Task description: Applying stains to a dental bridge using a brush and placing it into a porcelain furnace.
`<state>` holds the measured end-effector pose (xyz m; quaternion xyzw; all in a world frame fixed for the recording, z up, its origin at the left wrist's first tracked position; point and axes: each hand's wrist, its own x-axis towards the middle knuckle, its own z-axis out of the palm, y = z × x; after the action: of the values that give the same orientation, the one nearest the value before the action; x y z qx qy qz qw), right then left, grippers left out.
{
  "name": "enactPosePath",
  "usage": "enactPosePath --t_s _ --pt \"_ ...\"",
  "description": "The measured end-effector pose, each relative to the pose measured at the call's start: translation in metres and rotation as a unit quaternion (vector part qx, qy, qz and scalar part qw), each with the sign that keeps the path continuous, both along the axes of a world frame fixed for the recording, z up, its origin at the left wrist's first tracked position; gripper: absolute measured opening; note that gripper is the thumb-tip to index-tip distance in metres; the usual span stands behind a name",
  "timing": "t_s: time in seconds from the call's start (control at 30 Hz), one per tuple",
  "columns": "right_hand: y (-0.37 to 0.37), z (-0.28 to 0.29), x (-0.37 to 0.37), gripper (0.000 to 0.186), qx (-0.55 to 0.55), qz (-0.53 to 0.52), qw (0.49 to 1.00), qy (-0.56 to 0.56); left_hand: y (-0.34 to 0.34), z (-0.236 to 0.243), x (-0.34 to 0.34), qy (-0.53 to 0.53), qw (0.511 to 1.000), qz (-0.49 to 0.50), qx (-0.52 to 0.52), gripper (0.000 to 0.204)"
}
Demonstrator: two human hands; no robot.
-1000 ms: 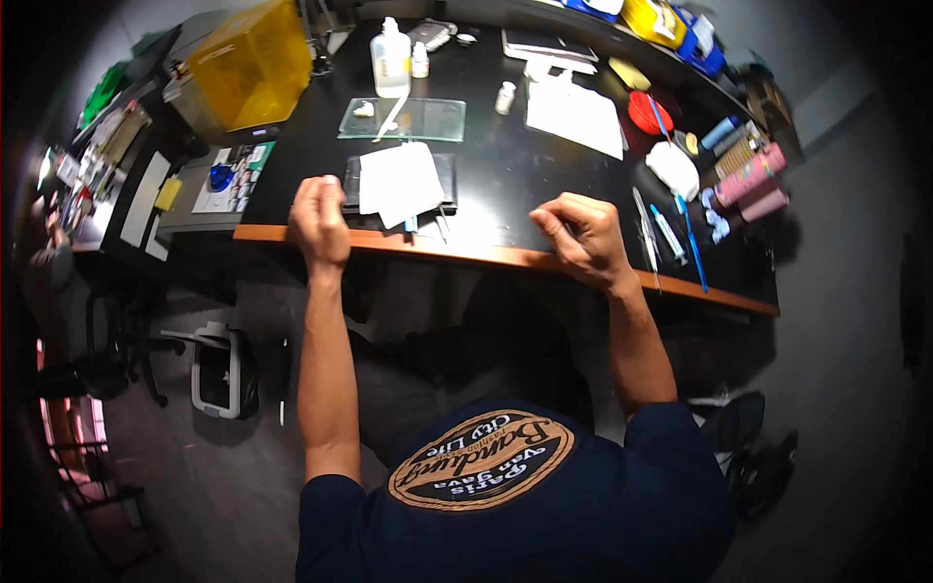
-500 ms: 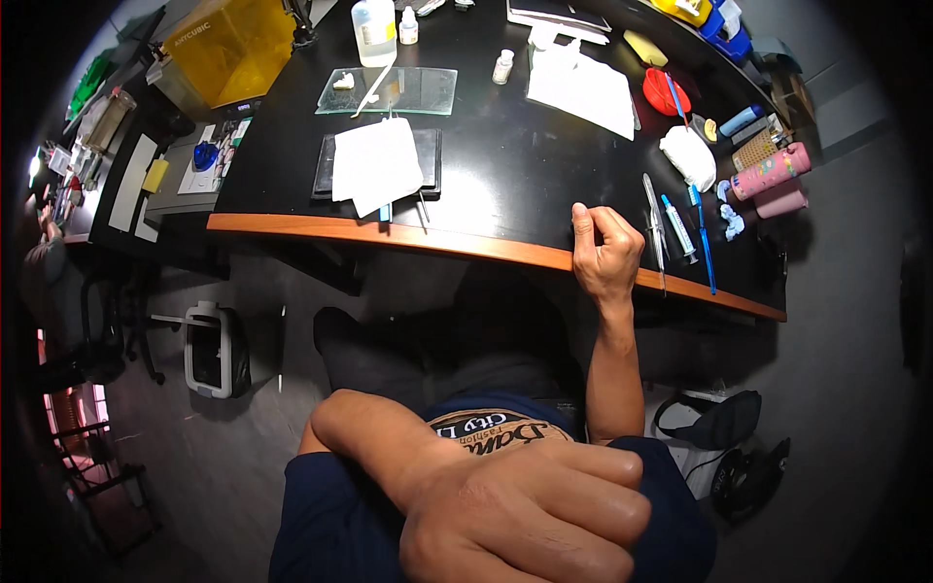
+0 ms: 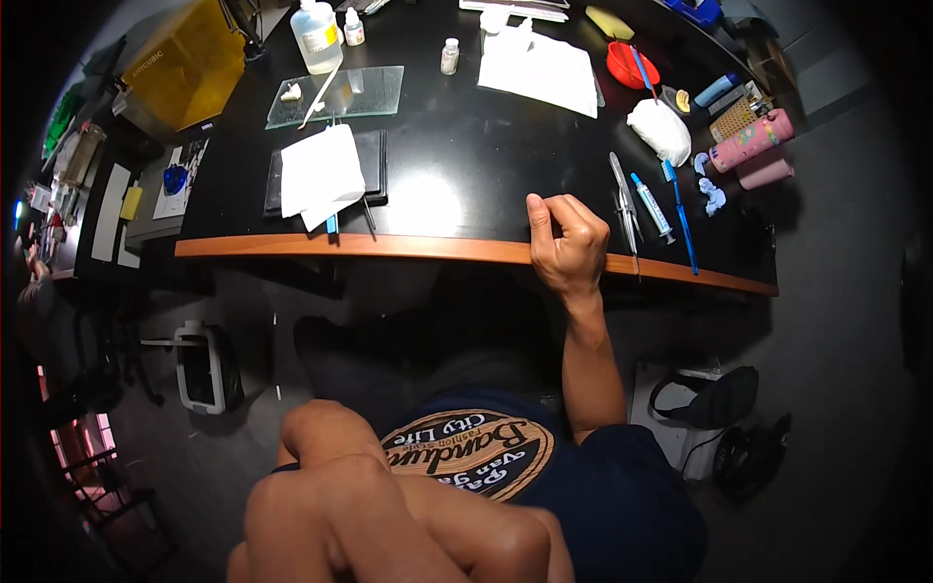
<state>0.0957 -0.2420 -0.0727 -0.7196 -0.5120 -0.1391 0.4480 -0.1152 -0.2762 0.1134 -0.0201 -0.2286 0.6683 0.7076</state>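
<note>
My left hand (image 3: pixel 389 515) is raised close to the camera at the bottom, fingers curled; what they may hold is hidden. My right hand (image 3: pixel 569 238) rests curled at the desk's wooden front edge (image 3: pixel 408 245), with nothing visible in it. Just right of it lie a metal instrument (image 3: pixel 624 199), a syringe (image 3: pixel 651 206) and a blue brush (image 3: pixel 683 219). A black board (image 3: pixel 373 165) with white paper (image 3: pixel 316 170) on it is left of centre, tools poking out below. Behind it lies a glass slab (image 3: pixel 369 92) with a white strip and small white lump.
Bottles (image 3: pixel 319 39), paper sheets (image 3: pixel 535 73), a red bowl (image 3: pixel 622 68), a white bundle (image 3: pixel 656 131) and pink cylinders (image 3: pixel 748 141) stand or lie farther back. A yellow box (image 3: pixel 185 63) is back left, a bin (image 3: pixel 204 369) on the floor, a person's arm (image 3: pixel 39 272) far left.
My left hand has left the desk edge and come up close to the camera. My right hand stays curled at the edge, thumb now upward. The view has shifted slightly.
</note>
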Motion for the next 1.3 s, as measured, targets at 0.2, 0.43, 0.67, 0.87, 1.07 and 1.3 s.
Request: enactPosePath --t_s 0.2,0.43,0.67,0.87,1.07,1.3 --pt "-0.002 -0.001 0.000 0.028 0.003 0.001 1.000 -0.007 0.064 -0.014 -0.071 0.182 0.818 -0.487 0.246 0.028" --pt "-0.001 0.005 -0.006 0.027 -0.001 0.022 1.000 -0.012 0.039 -0.039 -0.099 0.135 0.892 -0.388 0.189 0.024" --pt "-0.002 0.002 -0.003 0.027 0.007 0.025 1.000 -0.010 0.059 -0.007 -0.057 0.166 0.867 -0.393 0.257 0.022" --pt "-0.003 0.000 -0.001 0.029 0.011 0.021 1.000 -0.017 0.063 -0.006 -0.087 0.252 0.827 -0.439 0.246 0.019" --pt "-0.002 0.000 -0.002 0.027 0.015 0.040 0.999 -0.021 0.025 0.002 -0.061 0.233 0.929 -0.260 0.119 0.032" --pt "-0.004 0.001 -0.002 0.027 0.021 0.037 0.999 -0.019 0.035 0.001 -0.057 0.289 0.884 -0.283 0.236 0.037"
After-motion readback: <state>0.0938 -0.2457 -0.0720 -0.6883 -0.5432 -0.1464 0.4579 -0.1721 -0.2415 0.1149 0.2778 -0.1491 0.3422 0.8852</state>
